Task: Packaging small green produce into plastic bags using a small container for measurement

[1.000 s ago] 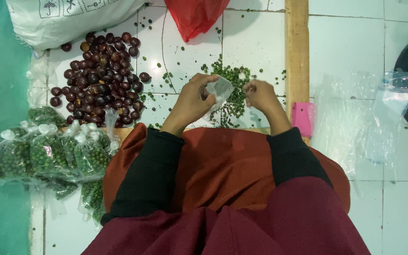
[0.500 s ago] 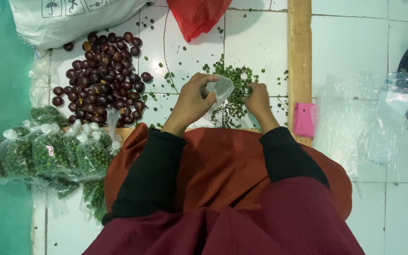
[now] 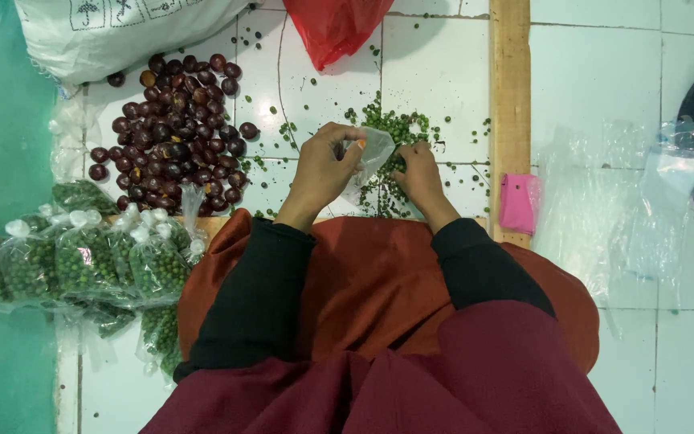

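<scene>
One person is sitting at a white tiled floor (image 3: 604, 72), both forearms in black sleeves reaching forward over an orange-red lap cloth (image 3: 371, 281). Two hands are showing, and between them one small clear plastic bag (image 3: 373, 157) is hanging just above one loose heap of small green berries (image 3: 395, 133) scattered on the tiles. The left hand (image 3: 323, 173) is raised with its wrist bent, its fingers (image 3: 351, 153) pinching the near edge of the bag's mouth; an orange-painted nail is showing at the thumb. The right hand (image 3: 419, 177) is lying lower, palm down, its fingers (image 3: 402, 161) curled and touching the bag's other edge right over the green berries; whether they are gripping plastic or berries cannot be told. To the left one big pile of dark red-brown round fruits (image 3: 174, 133) is lying, far too many to count. Along the left edge a row of about six knotted clear packets filled with green berries (image 3: 82, 261) is resting, several overlapping so the count is not sure. At the top one white sack (image 3: 114, 32) and one red plastic bag (image 3: 335, 28) are lying. One wooden strip (image 3: 511, 104) is running down the floor right of the hands, one small pink object (image 3: 517, 203) is sitting beside it, and a stack of empty clear bags (image 3: 620, 193) is lying further right.
</scene>
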